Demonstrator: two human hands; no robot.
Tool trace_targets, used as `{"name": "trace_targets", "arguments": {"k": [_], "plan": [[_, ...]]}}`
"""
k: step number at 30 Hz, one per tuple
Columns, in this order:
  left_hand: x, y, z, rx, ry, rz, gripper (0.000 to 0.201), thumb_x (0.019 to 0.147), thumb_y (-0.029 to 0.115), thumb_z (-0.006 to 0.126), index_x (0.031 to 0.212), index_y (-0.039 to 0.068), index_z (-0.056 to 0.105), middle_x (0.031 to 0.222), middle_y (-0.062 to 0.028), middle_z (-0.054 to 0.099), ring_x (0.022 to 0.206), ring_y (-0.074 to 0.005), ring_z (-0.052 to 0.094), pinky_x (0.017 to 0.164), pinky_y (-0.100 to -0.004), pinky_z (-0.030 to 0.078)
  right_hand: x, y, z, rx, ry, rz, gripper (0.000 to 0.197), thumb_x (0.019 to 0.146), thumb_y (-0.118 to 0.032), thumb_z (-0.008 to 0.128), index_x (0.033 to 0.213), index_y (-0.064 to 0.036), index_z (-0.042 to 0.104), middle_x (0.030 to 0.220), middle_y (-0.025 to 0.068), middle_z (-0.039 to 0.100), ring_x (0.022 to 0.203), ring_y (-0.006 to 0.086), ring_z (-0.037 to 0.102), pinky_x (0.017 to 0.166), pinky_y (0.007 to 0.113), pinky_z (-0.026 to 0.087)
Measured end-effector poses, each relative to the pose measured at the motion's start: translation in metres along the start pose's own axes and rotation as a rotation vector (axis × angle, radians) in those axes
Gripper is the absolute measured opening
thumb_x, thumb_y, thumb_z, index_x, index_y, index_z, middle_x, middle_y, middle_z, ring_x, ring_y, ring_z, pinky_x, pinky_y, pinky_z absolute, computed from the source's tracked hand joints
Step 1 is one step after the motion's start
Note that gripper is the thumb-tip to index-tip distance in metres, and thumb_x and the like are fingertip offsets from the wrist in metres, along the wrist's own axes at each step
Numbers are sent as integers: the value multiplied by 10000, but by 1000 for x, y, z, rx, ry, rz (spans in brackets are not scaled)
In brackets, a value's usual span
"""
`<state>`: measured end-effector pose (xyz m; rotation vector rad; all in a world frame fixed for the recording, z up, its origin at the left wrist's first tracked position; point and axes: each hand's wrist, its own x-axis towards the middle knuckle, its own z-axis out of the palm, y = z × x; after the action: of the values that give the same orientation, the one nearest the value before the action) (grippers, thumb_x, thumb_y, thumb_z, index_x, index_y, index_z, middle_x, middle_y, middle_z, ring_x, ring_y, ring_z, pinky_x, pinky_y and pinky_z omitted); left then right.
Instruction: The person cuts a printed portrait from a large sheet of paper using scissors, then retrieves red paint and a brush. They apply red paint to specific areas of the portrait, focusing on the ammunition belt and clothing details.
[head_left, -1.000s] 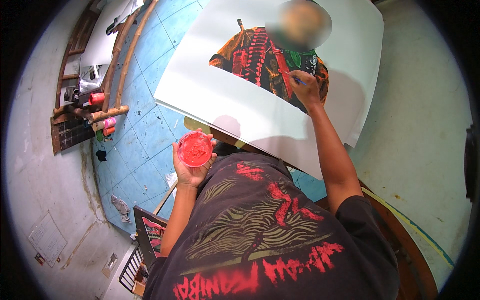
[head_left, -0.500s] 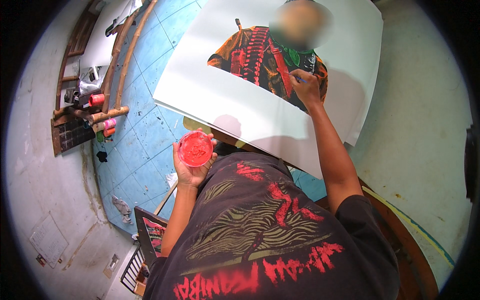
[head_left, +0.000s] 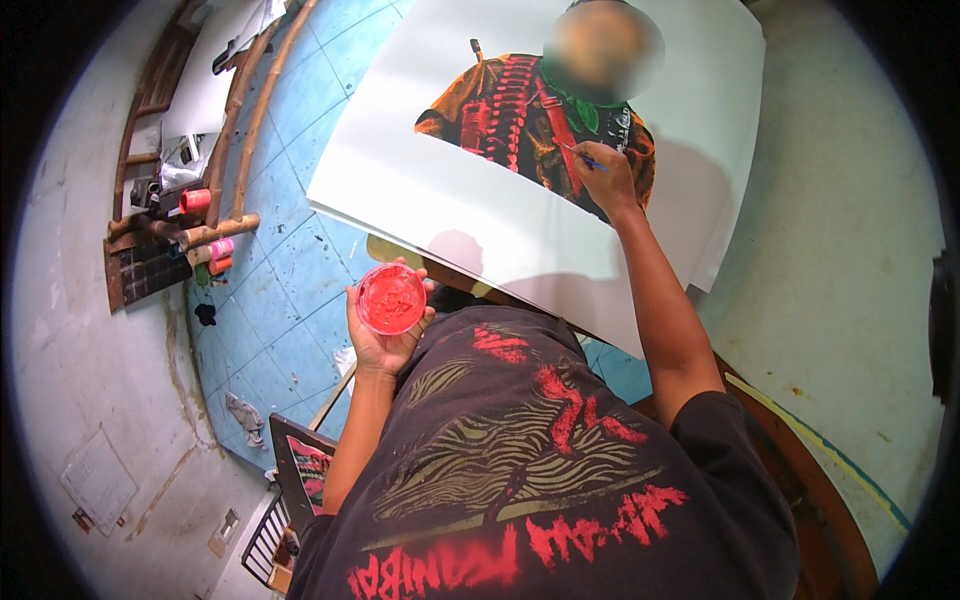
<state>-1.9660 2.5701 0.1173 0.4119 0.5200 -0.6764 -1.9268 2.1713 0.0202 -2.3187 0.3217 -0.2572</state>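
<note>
My left hand (head_left: 383, 345) is wrapped round a round clear tub of red paint (head_left: 391, 299), its open top facing up, level with my waist. Between the fingers of my right hand (head_left: 608, 182) is a thin paintbrush (head_left: 592, 161) with a blue part on its handle. Its tip is at the red strap on the painted figure (head_left: 530, 120), though the bristles are too small to make out. The figure wears orange, black, red and green, and fills the upper part of a large white sheet (head_left: 420, 190). My right forearm reaches across the sheet's lower right.
Several paint containers (head_left: 215, 250) stand by a bamboo frame (head_left: 240, 130) at the left. Blue floor tiles (head_left: 290, 270) lie beyond my left hand. A crumpled rag (head_left: 245, 418) and a framed picture (head_left: 305, 465) are at lower left. A pale wall (head_left: 830, 250) rises at the right.
My right hand has shifted slightly left along the red strap with the brush. The left hand and the paint tub have stayed in place.
</note>
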Motion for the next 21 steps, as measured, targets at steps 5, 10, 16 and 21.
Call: {"name": "trace_targets", "arguments": {"k": [5, 10, 16, 21], "plan": [[-1, 0, -1, -8, 1, 1, 793, 937, 650, 391, 1438, 36, 350, 1312, -271, 508, 1152, -403, 571, 844, -523, 579, 1, 5, 4, -10, -16, 5, 124, 829, -129, 668, 922, -56, 707, 916, 136, 702, 878, 310, 674, 774, 383, 526], [-1, 0, -1, -15, -2, 2, 795, 937, 652, 390, 1438, 36, 349, 1310, -270, 511, 1149, -400, 574, 844, -523, 577, 0, 8, 1, -75, 22, 46, 145, 818, -139, 666, 935, -69, 715, 912, 127, 709, 864, 299, 684, 764, 376, 532], [-1, 0, -1, -9, -8, -6, 786, 939, 650, 387, 1442, 48, 349, 1324, -258, 503, 1155, -387, 564, 853, -515, 562, 0, 9, 0, 42, 112, 171, 129, 808, -143, 646, 881, -68, 722, 837, 125, 715, 767, 279, 700, 700, 365, 538], [0, 2, -1, -2, -7, -22, 766, 944, 641, 380, 1453, 69, 346, 1343, -239, 493, 1157, -376, 546, 858, -503, 540, -8, 18, -2, -83, 98, 155, 122, 789, -162, 658, 835, -66, 718, 823, 127, 715, 747, 256, 701, 686, 356, 532]]}}
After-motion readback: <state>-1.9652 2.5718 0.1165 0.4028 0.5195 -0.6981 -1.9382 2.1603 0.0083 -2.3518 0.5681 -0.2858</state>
